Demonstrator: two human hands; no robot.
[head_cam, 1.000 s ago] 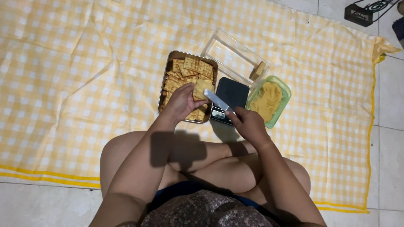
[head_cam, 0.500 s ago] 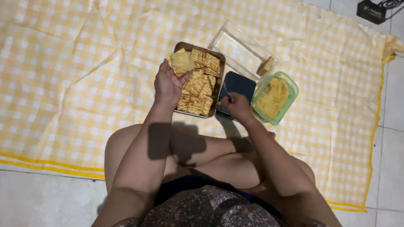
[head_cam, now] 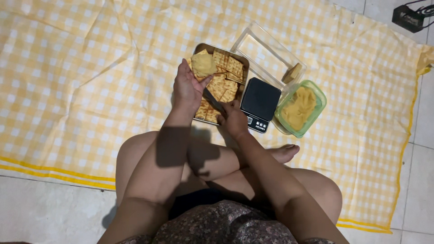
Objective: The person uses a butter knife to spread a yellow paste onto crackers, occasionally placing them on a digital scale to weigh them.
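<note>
the cracker (head_cam: 203,64) now carries a pale spread on top and has been lifted further up over the far left corner of the metal tray (head_cam: 244,61), gripped in the left hand (head_cam: 189,86). the right hand (head_cam: 233,118) clasps a knife (head_cam: 212,99) over the tray's crackers. just right sit a black scale (head_cam: 260,98) and a green tub of spread (head_cam: 321,100), all on the yellow checked cloth (head_cam: 81,81).

cloth: yellow-and-white checked sheet (head_cam: 90,81) spread on pale tiled floor (head_cam: 40,212) | scale: small black digital scale (head_cam: 260,101) on the cloth | clear rectangular container (head_cam: 266,52) behind scale | dark box (head_cam: 409,18) on tiles, far corner
</note>
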